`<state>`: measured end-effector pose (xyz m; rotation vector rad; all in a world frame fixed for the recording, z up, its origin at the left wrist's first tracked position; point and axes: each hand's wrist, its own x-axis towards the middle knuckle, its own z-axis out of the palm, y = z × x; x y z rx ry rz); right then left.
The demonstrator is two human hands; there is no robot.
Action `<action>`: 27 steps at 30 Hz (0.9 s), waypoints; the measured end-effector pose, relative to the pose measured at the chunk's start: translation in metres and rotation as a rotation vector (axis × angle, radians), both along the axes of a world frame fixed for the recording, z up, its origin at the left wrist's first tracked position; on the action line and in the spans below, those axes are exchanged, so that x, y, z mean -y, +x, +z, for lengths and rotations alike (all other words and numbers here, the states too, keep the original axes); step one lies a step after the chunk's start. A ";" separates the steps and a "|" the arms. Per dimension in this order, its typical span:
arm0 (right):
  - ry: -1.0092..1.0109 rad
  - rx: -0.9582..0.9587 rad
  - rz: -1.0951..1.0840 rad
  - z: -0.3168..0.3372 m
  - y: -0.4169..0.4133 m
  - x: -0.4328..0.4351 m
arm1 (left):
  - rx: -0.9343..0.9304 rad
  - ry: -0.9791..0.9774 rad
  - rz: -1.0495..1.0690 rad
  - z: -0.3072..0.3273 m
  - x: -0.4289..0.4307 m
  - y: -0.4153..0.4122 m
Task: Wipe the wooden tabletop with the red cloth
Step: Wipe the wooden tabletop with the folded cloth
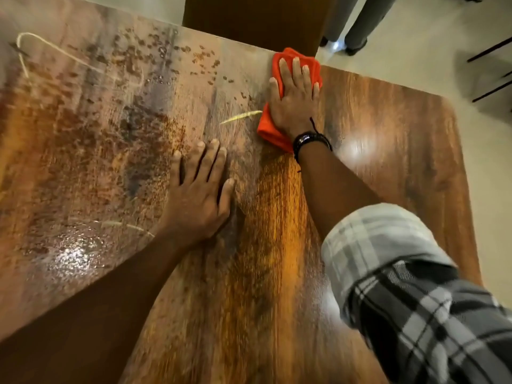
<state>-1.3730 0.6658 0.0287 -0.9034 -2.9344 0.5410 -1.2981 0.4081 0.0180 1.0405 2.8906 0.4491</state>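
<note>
Cloth (273, 131), red and bunched, is pressed onto the wooden table (388, 139) by the right hand (295, 101), fingers straight. The left hand (199, 195) is laid flat on the table, empty

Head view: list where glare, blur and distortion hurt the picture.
Head view: glare leaves bright patches on the wooden tabletop, one just right of the right hand, one on the wet film at lower left. Head view: motion blur smears the plaid sleeve and the near tabletop; the red cloth and left hand look fairly sharp. Head view: the wide lens bends the table's edges.
</note>
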 end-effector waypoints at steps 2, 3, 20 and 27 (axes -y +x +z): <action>0.010 0.015 -0.006 0.003 -0.014 -0.008 | 0.003 0.017 0.004 -0.002 0.000 0.000; 0.015 0.018 -0.002 0.004 -0.016 -0.008 | 0.006 0.020 0.006 -0.003 0.001 0.000; 0.025 -0.007 -0.134 0.002 0.169 -0.016 | 0.019 -0.030 0.012 0.004 0.001 0.001; 0.010 0.055 -0.164 0.004 0.010 -0.052 | -0.012 -0.041 0.002 0.000 0.000 0.000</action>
